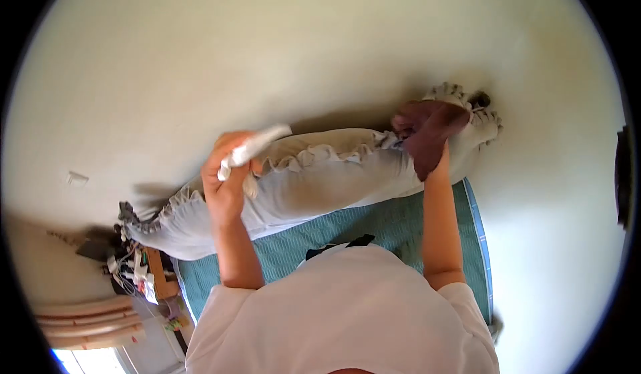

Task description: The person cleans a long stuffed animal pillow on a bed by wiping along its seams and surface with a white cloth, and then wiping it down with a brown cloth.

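Observation:
My left hand is closed round a bunched white cloth, whose end sticks out up and to the right. It is raised in front of a long grey cushion with ruffled edges. A dark maroon cloth hangs over my right hand and hides its fingers, near the right end of the cushion. What the fingers do under the cloth cannot be seen.
The cushion lies against a pale wall, on a bed with a teal quilted cover. At the lower left stand a wooden table with cables and white items, and a window under a rolled blind.

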{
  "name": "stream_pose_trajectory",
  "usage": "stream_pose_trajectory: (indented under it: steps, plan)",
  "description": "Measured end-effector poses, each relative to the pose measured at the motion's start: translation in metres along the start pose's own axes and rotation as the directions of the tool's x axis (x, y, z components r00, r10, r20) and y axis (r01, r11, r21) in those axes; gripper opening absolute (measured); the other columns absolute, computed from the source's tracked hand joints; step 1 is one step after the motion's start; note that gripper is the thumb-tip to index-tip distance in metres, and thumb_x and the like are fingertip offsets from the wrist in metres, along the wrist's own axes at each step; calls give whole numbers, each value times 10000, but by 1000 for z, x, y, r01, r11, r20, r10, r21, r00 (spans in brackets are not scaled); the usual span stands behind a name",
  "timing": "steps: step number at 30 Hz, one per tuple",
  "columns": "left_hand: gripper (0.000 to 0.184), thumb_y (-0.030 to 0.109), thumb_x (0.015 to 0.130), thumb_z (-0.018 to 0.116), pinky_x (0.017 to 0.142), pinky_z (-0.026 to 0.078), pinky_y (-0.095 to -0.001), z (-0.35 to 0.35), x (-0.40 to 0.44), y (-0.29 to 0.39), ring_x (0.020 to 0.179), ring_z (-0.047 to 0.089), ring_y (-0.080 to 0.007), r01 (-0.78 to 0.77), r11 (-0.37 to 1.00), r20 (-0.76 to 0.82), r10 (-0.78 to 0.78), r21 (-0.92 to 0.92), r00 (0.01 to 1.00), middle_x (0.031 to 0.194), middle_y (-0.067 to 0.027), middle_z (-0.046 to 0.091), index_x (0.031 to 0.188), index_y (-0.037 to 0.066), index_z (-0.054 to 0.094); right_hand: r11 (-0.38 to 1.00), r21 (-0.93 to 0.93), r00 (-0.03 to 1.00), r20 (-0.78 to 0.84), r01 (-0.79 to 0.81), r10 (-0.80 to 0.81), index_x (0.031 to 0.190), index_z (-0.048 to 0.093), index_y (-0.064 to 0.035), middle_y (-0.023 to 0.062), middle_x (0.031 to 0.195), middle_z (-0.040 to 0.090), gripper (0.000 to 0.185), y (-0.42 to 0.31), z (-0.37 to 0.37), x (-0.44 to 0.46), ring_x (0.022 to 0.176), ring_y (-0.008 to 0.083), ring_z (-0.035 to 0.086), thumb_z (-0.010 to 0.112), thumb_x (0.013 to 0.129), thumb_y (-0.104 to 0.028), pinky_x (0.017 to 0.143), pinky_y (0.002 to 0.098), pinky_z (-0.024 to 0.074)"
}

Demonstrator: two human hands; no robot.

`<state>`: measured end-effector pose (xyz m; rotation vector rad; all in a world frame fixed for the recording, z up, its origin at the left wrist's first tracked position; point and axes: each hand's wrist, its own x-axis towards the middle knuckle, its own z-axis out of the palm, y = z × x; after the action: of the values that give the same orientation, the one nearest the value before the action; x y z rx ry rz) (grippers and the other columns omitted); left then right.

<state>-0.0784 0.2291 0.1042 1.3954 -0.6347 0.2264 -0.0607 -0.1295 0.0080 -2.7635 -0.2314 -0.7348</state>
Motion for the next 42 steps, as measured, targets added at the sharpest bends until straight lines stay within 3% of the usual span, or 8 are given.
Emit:
stream_pose_trajectory:
  steps: [8,18,22,24,30,31,32,42]
  plan:
    - [397,-34,732,604,780,496,-408,27,-46,-54,945,598,-395,181,571,-125,-136,801,983,1128,-192,594,1124,31,608,952,161,905,301,260,-299,781,654,-68,152,805,660,177,-154,23,26,774,318,641,636,772,-244,681,415,503]
    - [156,170,940,599,501,336,-217,17,-41,-75,574,423,-38,378,917,-289,-399,-125,870,713,47,518,1019,36,605,807,589,961,-206,-30,186,869,624,-3,237,894,638,263,-153,75,16,868,410,596,511,876,-241,758,461,474]
    - [158,173,943,598,472,296,-205,17,-48,-76,544,374,-19,368,902,-238,-417,-224,877,684,63,493,1038,46,602,-386,904,570,417,-183,708,994,611,-43,111,957,651,320,-153,77,33,904,314,594,483,943,-332,826,397,466]
    - [167,175,942,602,469,300,-206,11,-51,-81,536,381,-23,357,892,-253,-426,-279,868,675,60,492,1042,42,600,-671,739,802,432,-54,412,1042,613,-78,65,992,642,309,-140,44,42,922,220,599,478,963,-344,817,347,474]
    - [189,177,956,576,474,402,-218,8,-35,-49,537,513,-69,287,896,-388,-411,-339,825,786,-11,610,1080,35,589,-203,949,871,303,-240,388,1007,617,-80,74,1003,652,267,-132,10,36,863,231,624,492,946,-308,733,375,499]
    - [195,181,958,574,469,401,-215,4,-35,-35,536,513,-69,200,925,-463,-339,-324,819,824,-17,624,1093,41,589,645,759,996,67,-88,58,1052,604,-62,90,980,648,303,-157,-29,48,905,251,622,579,885,-314,774,365,494]
    - [202,186,959,573,465,400,-212,-4,-40,-24,534,513,-69,119,947,-533,-269,-299,802,862,-24,638,1105,47,589,898,429,980,117,95,-160,1075,597,-53,98,969,646,344,-174,-31,50,926,261,621,622,855,-316,794,360,491]
    - [274,50,798,667,736,488,-413,-40,-68,-47,846,608,-347,266,621,-449,156,737,880,1032,-130,617,1071,59,639,841,292,878,12,455,-479,634,591,-18,182,684,614,131,-190,103,49,630,385,583,623,675,-138,560,460,463]
